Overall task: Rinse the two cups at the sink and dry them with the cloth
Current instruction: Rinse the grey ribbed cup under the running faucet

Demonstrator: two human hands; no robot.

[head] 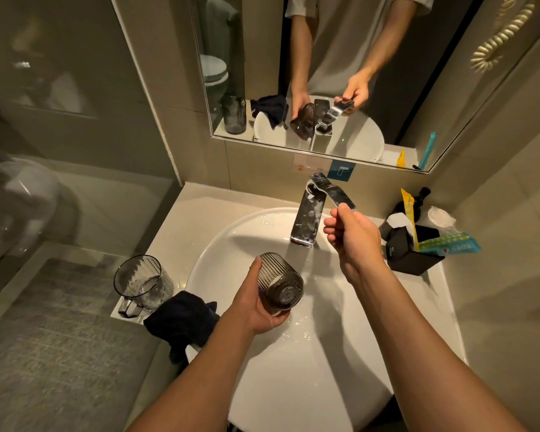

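Note:
My left hand [256,304] grips a ribbed smoky glass cup [279,280], tipped on its side with its base toward me, over the white sink basin [219,244]. Just right of the cup a thin stream of water runs from the chrome tap [306,219]. My right hand [353,235] pinches the end of the raised tap lever [337,193]. A second ribbed glass cup with a handle [141,283] stands upright on the counter left of the basin. The dark cloth [181,322] lies crumpled beside it, draped over the basin's rim.
A black box [412,257] with sachets and packets stands on the counter right of the tap. The mirror [325,73] on the wall behind reflects my arms. A glass partition [60,120] is at the left, with grey floor below.

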